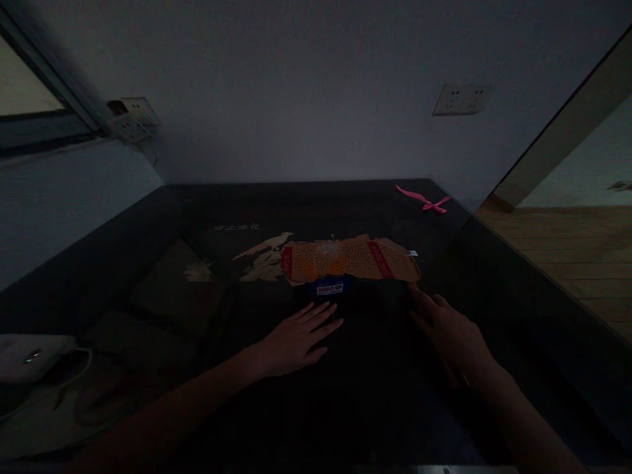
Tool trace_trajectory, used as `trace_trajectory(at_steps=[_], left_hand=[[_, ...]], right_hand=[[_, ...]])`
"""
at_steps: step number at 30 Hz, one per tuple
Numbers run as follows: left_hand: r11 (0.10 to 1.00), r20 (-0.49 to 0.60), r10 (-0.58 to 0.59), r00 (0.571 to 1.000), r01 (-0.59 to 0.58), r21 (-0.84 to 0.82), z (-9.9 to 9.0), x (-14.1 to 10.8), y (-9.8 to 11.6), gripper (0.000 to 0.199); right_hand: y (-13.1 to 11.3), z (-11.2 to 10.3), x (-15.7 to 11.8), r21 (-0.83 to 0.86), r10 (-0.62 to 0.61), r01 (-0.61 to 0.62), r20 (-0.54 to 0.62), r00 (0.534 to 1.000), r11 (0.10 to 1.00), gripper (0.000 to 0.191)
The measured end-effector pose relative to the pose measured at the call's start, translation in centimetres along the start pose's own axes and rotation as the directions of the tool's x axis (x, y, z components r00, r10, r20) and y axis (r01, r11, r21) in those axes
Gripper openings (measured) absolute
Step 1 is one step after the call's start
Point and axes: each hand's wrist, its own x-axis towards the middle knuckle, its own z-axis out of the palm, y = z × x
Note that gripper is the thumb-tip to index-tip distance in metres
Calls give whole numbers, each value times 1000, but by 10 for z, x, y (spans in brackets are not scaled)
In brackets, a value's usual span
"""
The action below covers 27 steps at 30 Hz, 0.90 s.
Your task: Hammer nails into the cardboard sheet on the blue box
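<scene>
A torn strip of brown patterned packaging (pixel 350 260) with red bands lies across the dark tabletop, its kind unclear in the dim light. From under its near edge shows a blue piece with a white label (pixel 330 288). My left hand (pixel 296 339) rests with fingers spread just in front of the blue piece, holding nothing. Near the strip's right end is my right hand (pixel 451 332), its fingers apart and stretched forward. One fingertip reaches the strip's lower right corner; whether it touches is hard to tell.
A pink ribbon-like piece (pixel 429 203) lies at the table's back right. Wall sockets (pixel 461 100) are above the table (pixel 296 197). At the left, a white device (pixel 34 355) with a cable sits by the edge. Wooden floor (pixel 557 243) is beyond the right edge.
</scene>
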Motion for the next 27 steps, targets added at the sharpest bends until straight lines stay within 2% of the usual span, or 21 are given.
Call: trace_trajectory(at_steps=[5, 8, 11, 14, 16, 18, 23, 27], left_hand=[[999, -5, 20, 1000, -20, -32, -2, -4, 11, 60], [998, -31, -12, 999, 10, -61, -9, -5, 11, 59], [983, -166, -143, 976, 121, -135, -17, -7, 5, 42], [938, -276, -324, 905, 268, -222, -21, -9, -6, 28], [907, -272, -403, 874, 341, -246, -22, -9, -11, 22], [886, -231, -446, 865, 391, -247, -21, -9, -14, 18], [874, -168, -474, 864, 439, -208, -20, -9, -16, 13], [884, -154, -468, 870, 461, -82, -23, -10, -16, 12]], right_hand=[[3, 2, 1, 6, -6, 6, 6, 1000, 1000, 48], [4, 4, 2, 12, -3, 3, 7, 1000, 1000, 48], [5, 4, 2, 16, 0, 0, 7, 1000, 1000, 48], [4, 3, 1, 11, 2, -2, 6, 1000, 1000, 49], [4, 2, 1, 10, 8, -8, 9, 1000, 1000, 49], [4, 2, 1, 10, 18, -19, 18, 1000, 1000, 49], [5, 3, 2, 17, 17, -17, 24, 1000, 1000, 49], [5, 3, 2, 8, 25, -25, 34, 999, 1000, 49]])
